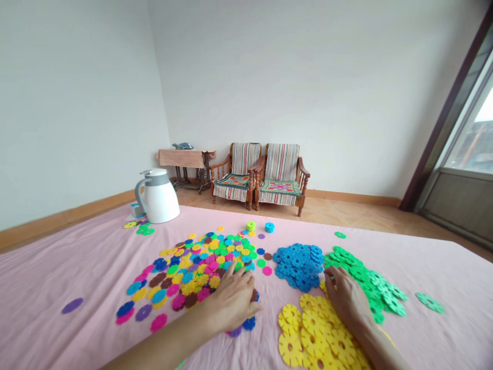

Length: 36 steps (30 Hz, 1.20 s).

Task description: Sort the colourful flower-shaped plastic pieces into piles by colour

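My left hand (234, 299) lies, fingers apart, on the right part of a spread of small mixed-colour notched discs (196, 262); nothing shows in its grasp. Between the green pile (360, 272) and the yellow pile (316, 331) of larger flower-shaped discs is my right hand (346, 295). Its fingers are curled together near the right edge of the blue pile (298, 264), and whatever they may hold is hidden. A yellow disc shows by its fingertips.
A white jug (159, 198) stands at the cloth's back left. Small lime (251, 226) and blue (269, 227) stacks sit at the back. Loose green (430, 302) and purple (72, 306) discs lie at the sides. Two chairs (281, 174) stand beyond.
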### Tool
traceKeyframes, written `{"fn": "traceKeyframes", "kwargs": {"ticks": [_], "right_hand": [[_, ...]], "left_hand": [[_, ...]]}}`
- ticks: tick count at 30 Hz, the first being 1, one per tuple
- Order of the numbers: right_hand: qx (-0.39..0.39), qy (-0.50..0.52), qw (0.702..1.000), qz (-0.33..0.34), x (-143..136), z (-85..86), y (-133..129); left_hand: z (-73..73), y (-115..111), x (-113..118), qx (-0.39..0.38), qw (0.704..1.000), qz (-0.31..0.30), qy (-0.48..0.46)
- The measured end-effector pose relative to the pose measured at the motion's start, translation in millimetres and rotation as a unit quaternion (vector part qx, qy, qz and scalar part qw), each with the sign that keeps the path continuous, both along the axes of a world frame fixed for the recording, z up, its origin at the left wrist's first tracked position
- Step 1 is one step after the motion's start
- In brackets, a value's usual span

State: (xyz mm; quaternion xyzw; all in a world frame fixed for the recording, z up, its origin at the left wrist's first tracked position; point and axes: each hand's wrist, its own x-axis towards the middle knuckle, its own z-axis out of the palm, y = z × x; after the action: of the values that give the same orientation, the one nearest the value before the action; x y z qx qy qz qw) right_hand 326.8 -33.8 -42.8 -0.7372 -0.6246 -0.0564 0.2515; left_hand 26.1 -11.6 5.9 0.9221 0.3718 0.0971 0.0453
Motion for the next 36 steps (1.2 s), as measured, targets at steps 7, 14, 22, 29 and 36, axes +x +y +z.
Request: {"fn": "traceKeyframes", "kwargs": {"ticks": [7, 14, 22, 29, 36], "right_hand": [[-0.001, 0.002, 1.0, 0.004, -1.9, -0.5, 0.1], [-0.003, -0.008, 1.0, 0.011, -2.9, 1.3, -0.1], [0.016, -0.014, 1.0, 0.011, -3.5, 0.9, -0.5], [0.01, -0.017, 1.0, 0.017, -2.8, -0.2, -0.1], [-0.006, -0.011, 1.0, 0.022, -0.2, -3.7, 2.2]], "left_hand": [[8.6, 28.8, 20.8, 0.005, 0.999, 0.007, 0.046], [-9.5, 84.2, 53.4, -0.072, 0.996, 0.007, 0.045], [8.8, 50.1, -10.4, -0.095, 0.991, -0.079, 0.05], [41.8, 32.9, -75.0, -0.225, 0.969, -0.101, 0.004], [18.4, 101.2, -134.1, -0.11, 0.976, 0.189, 0.0]]}}
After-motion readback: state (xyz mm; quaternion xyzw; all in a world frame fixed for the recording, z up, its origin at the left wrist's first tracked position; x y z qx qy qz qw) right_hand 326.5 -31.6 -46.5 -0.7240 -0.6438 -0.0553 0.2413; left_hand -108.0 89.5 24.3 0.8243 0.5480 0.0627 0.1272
